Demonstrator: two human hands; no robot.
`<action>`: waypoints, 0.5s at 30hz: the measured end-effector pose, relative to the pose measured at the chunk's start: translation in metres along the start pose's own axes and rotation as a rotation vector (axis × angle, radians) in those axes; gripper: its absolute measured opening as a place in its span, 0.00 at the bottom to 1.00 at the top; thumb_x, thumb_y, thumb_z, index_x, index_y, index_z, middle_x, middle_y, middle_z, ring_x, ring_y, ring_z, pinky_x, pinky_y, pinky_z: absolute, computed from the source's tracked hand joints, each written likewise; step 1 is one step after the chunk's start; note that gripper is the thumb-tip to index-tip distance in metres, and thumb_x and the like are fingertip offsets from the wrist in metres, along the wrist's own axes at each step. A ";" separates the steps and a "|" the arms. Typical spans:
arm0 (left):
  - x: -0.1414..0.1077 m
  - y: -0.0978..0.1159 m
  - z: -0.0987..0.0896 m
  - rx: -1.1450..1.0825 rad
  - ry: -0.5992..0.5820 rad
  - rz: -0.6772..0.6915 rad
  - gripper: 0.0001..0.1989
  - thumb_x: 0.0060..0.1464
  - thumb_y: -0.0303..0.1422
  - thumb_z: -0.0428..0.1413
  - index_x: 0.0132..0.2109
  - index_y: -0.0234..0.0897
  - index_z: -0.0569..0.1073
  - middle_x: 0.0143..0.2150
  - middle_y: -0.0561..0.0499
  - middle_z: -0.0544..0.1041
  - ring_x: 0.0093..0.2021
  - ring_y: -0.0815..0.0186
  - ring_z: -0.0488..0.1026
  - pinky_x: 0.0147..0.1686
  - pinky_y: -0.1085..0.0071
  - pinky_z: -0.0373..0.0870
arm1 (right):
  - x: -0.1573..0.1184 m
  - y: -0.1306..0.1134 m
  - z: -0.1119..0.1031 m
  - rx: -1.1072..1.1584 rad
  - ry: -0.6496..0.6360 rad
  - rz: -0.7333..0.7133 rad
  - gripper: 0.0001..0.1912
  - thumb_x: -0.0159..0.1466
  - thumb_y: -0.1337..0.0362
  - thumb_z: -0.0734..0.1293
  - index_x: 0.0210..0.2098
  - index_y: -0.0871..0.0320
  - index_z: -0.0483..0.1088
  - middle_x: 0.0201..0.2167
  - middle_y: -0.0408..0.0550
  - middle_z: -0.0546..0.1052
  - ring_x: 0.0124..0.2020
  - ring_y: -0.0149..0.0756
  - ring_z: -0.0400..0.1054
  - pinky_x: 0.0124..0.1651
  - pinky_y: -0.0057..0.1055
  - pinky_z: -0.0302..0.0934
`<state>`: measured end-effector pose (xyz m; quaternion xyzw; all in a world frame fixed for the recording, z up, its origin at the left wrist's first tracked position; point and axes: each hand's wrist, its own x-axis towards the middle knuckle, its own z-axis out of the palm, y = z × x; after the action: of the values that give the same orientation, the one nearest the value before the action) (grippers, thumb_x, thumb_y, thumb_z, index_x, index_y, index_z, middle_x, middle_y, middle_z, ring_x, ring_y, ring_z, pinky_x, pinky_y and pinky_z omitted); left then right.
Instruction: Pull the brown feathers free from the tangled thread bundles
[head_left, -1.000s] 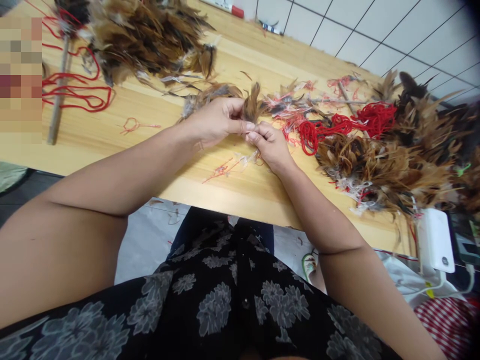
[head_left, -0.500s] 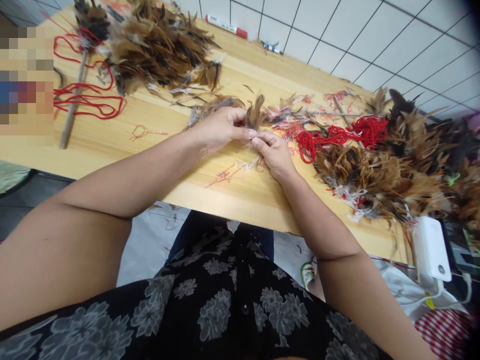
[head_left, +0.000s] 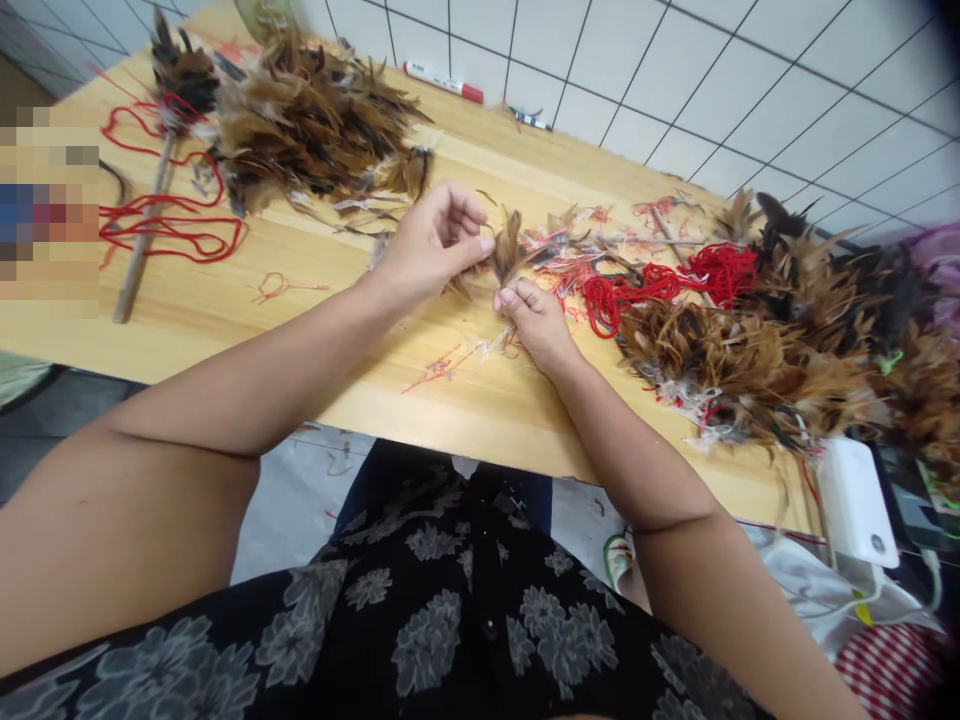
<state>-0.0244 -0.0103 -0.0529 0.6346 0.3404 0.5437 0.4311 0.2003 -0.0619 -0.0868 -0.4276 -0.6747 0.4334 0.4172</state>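
Near the middle of the wooden table [head_left: 450, 400], my right hand [head_left: 534, 318] pinches the lower end of a small brown feather tuft [head_left: 507, 245], whose tips point up. My left hand [head_left: 439, 240] is just left of the tuft with curled fingers and the thumb stretched toward it. A gap shows between that thumb and the fingers, and nothing is seen in them. Brown feathers lie partly hidden under my left hand. Thin red and white thread scraps [head_left: 442, 368] lie in front of my hands.
A large feather pile [head_left: 315, 130] and a stick [head_left: 146, 230] with red cord are at the left. Red yarn [head_left: 724, 272], more feathers [head_left: 750, 370] and a white device [head_left: 857, 500] lie right. A red marker [head_left: 442, 82] rests by the tiled wall.
My left hand has come away from my right fingertips and moved slightly up and left, its fingers now apart. The tuft now stands up from my right hand. The view has shifted slightly.
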 end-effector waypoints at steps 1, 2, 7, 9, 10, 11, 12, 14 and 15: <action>0.002 -0.002 -0.004 0.070 0.033 0.098 0.24 0.62 0.48 0.86 0.49 0.47 0.81 0.48 0.49 0.82 0.46 0.57 0.74 0.50 0.57 0.78 | 0.000 0.001 0.000 -0.006 0.003 -0.004 0.42 0.75 0.18 0.70 0.35 0.51 0.77 0.37 0.45 0.74 0.43 0.41 0.70 0.57 0.42 0.68; 0.003 -0.003 -0.007 0.144 0.041 0.199 0.25 0.62 0.51 0.85 0.50 0.47 0.83 0.49 0.48 0.82 0.45 0.57 0.73 0.48 0.56 0.77 | 0.000 0.002 0.001 -0.014 0.003 -0.009 0.41 0.77 0.19 0.70 0.35 0.51 0.77 0.37 0.45 0.75 0.44 0.41 0.70 0.57 0.42 0.68; -0.009 0.003 0.000 0.398 -0.120 0.326 0.16 0.66 0.47 0.80 0.52 0.47 0.88 0.50 0.45 0.83 0.51 0.51 0.79 0.49 0.52 0.78 | 0.001 0.006 0.004 -0.089 0.003 -0.026 0.33 0.81 0.29 0.71 0.37 0.51 0.77 0.39 0.46 0.77 0.47 0.43 0.72 0.61 0.42 0.70; -0.013 0.005 0.006 0.422 -0.145 0.258 0.10 0.67 0.39 0.79 0.49 0.47 0.88 0.47 0.46 0.83 0.53 0.50 0.80 0.54 0.51 0.79 | 0.001 0.006 0.005 -0.118 0.009 -0.014 0.30 0.82 0.33 0.72 0.37 0.51 0.78 0.39 0.46 0.78 0.47 0.43 0.73 0.62 0.42 0.70; -0.013 0.005 0.008 0.409 -0.140 0.252 0.08 0.66 0.37 0.78 0.47 0.48 0.88 0.45 0.47 0.83 0.52 0.50 0.81 0.53 0.52 0.79 | 0.000 0.005 0.005 -0.128 0.010 -0.008 0.29 0.82 0.35 0.72 0.37 0.51 0.78 0.39 0.46 0.78 0.47 0.43 0.73 0.62 0.42 0.70; -0.013 0.006 0.009 0.382 -0.126 0.260 0.06 0.65 0.36 0.77 0.44 0.48 0.88 0.44 0.47 0.82 0.50 0.51 0.80 0.52 0.52 0.79 | 0.000 0.003 0.006 -0.134 0.009 -0.005 0.28 0.82 0.36 0.72 0.37 0.51 0.78 0.39 0.46 0.78 0.47 0.43 0.73 0.62 0.42 0.70; -0.012 0.006 0.009 0.346 -0.106 0.265 0.05 0.65 0.35 0.76 0.43 0.48 0.88 0.44 0.47 0.82 0.49 0.51 0.80 0.51 0.52 0.78 | -0.001 0.002 0.006 -0.134 0.010 -0.006 0.28 0.82 0.37 0.72 0.37 0.51 0.79 0.39 0.46 0.77 0.47 0.43 0.73 0.61 0.42 0.70; -0.012 0.010 0.007 0.258 -0.083 0.226 0.04 0.68 0.37 0.75 0.42 0.48 0.89 0.44 0.46 0.82 0.50 0.50 0.79 0.51 0.52 0.77 | -0.002 -0.002 0.006 -0.125 0.014 -0.009 0.28 0.81 0.36 0.72 0.36 0.52 0.79 0.38 0.46 0.76 0.46 0.43 0.73 0.60 0.42 0.71; -0.013 0.013 0.005 0.211 -0.084 0.178 0.05 0.69 0.39 0.75 0.43 0.48 0.89 0.44 0.46 0.81 0.51 0.49 0.79 0.53 0.51 0.76 | -0.002 -0.004 0.005 -0.117 0.017 -0.008 0.29 0.81 0.36 0.72 0.36 0.52 0.79 0.38 0.46 0.76 0.45 0.42 0.72 0.60 0.41 0.71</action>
<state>-0.0221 -0.0281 -0.0461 0.7264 0.3197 0.5138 0.3259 0.1951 -0.0663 -0.0854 -0.4523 -0.6969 0.3881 0.3989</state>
